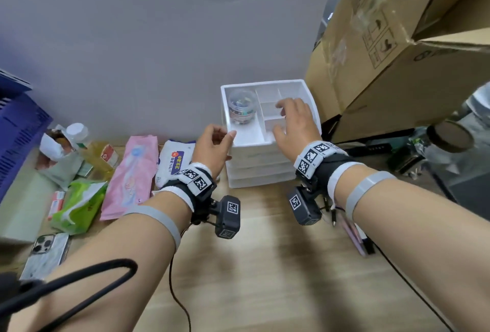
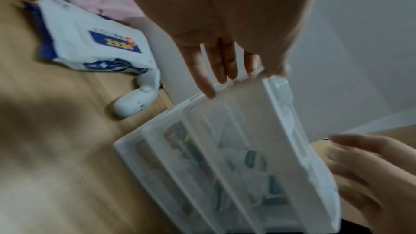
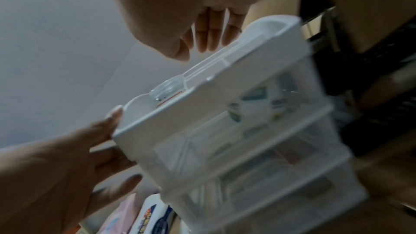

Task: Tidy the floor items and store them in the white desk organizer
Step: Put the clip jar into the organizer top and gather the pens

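- The white desk organizer (image 1: 252, 162) is standing on the wooden floor (image 1: 265, 265) against the grey wall (image 1: 159, 26), beside cardboard boxes (image 1: 397, 53).
- A clear round jar (image 1: 241, 107) is sitting in the left compartment of the organizer's top tray.
- The left hand (image 1: 212, 146) is touching the organizer's left front corner, fingers spread and nearly straight, gripping nothing.
- The right hand (image 1: 297, 124) is hovering over the tray's small right compartments, fingers loosely spread, holding nothing.
- A wet-wipes pack (image 1: 173, 162), a pink packet (image 1: 132, 175), a green tissue pack (image 1: 79, 204) and a phone (image 1: 46, 254) are lying to the left.
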`<move>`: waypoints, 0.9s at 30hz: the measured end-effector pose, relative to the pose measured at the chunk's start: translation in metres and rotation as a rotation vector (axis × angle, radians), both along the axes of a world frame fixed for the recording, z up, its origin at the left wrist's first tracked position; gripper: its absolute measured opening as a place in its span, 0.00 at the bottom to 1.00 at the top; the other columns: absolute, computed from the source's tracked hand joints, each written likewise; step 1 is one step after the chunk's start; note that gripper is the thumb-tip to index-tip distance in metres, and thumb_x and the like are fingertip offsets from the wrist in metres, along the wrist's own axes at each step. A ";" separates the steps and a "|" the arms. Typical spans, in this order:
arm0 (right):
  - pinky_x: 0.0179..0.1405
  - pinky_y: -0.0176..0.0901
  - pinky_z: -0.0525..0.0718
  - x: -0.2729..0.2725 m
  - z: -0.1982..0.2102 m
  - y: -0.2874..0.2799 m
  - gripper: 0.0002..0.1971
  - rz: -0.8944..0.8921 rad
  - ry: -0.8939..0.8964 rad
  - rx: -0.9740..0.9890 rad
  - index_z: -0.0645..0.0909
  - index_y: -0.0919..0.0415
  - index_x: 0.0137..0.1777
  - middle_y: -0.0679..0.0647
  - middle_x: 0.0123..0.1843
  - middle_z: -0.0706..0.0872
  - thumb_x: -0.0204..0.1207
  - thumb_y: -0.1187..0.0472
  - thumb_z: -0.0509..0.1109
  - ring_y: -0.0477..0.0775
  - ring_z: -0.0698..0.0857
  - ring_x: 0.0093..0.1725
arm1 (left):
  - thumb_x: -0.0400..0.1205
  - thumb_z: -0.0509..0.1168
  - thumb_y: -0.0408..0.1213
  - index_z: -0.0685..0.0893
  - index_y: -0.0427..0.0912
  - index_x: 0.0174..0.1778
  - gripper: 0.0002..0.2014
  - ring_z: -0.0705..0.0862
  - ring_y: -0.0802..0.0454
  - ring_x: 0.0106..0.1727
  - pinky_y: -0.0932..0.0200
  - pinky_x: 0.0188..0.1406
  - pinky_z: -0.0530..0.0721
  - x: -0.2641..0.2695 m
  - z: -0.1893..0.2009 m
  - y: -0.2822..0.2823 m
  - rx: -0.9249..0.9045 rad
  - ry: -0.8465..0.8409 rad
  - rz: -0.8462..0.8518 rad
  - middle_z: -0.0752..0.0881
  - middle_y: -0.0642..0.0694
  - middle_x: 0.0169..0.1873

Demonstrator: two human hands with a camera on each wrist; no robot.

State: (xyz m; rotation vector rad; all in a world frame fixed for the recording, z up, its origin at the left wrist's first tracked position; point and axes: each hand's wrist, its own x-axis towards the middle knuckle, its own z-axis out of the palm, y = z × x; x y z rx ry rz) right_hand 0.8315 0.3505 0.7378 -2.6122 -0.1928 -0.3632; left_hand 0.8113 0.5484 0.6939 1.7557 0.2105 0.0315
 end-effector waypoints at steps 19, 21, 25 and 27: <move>0.78 0.60 0.67 -0.142 -0.148 -0.249 0.70 -0.511 0.951 -0.150 0.41 0.51 0.85 0.64 0.83 0.56 0.51 0.29 0.81 0.70 0.61 0.81 | 0.74 0.75 0.58 0.70 0.35 0.67 0.37 0.90 0.37 0.50 0.43 0.52 0.90 -0.052 -0.122 -0.214 0.442 0.665 -0.458 0.86 0.36 0.53; 0.79 0.60 0.64 -0.139 -0.158 -0.254 0.75 -0.473 0.957 -0.140 0.35 0.51 0.85 0.63 0.84 0.54 0.48 0.27 0.80 0.69 0.59 0.82 | 0.72 0.72 0.65 0.65 0.32 0.75 0.48 0.84 0.36 0.61 0.47 0.58 0.85 -0.045 -0.132 -0.244 0.634 0.632 -0.462 0.77 0.35 0.65; 0.73 0.65 0.71 -0.136 -0.171 -0.242 0.72 -0.389 0.905 -0.232 0.36 0.53 0.85 0.62 0.83 0.53 0.52 0.30 0.80 0.66 0.57 0.81 | 0.69 0.71 0.69 0.59 0.32 0.78 0.54 0.77 0.37 0.68 0.45 0.59 0.81 -0.033 -0.142 -0.285 0.832 0.545 -0.376 0.72 0.36 0.70; 0.70 0.67 0.73 -0.131 -0.176 -0.239 0.66 -0.392 0.870 -0.253 0.39 0.55 0.85 0.61 0.84 0.50 0.58 0.32 0.77 0.65 0.54 0.82 | 0.68 0.70 0.71 0.61 0.35 0.76 0.53 0.73 0.39 0.71 0.44 0.60 0.81 -0.026 -0.147 -0.298 0.942 0.519 -0.367 0.71 0.38 0.69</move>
